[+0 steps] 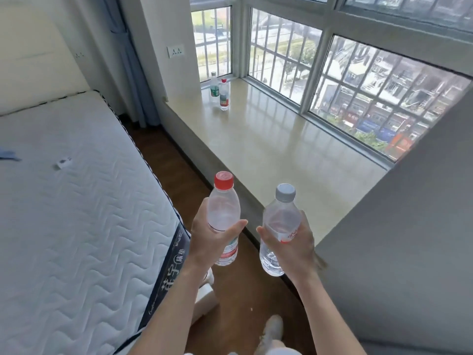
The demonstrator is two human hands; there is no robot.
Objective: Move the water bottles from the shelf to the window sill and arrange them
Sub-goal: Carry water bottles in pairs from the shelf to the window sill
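Bare left forearm, bare right forearm; down below, a white soft shoe and a pale off-white trouser leg peek in.

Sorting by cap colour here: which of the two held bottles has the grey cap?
The grey-capped bottle is in the right hand; the left hand holds the red-capped bottle.

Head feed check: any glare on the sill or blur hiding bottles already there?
Head view: window daylight lays mild reflections on the glossy beige window sill; the far green-labelled clear bottle and small red-capped clear bottle look soft but distinct; the wide lens bows the window frames; the red-capped plastic bottle in the left hand and grey-capped plastic bottle in the right hand are sharp.
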